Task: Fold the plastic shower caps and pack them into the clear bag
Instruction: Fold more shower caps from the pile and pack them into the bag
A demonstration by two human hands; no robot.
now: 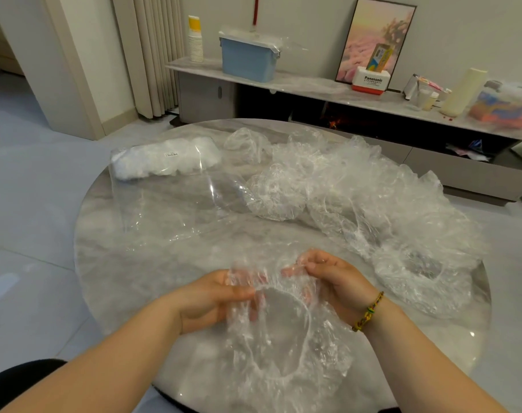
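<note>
Shower cap (322, 350) — opening up; left hand (212, 296), right hand (334, 281) pinch rim.

A round marble table (104, 272) carries a bag (170, 201) at far left, seemingly part-filled with folded caps (161, 159), a heap (328, 186) of loose caps, and 1 cap (417, 281) at right.

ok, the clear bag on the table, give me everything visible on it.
The clear bag is glossy transparent film, lying flat on the round marble-look table, left of the loose shower caps. Its far end is stuffed with white folded caps under a small white label; the near part is empty and creased.
</note>
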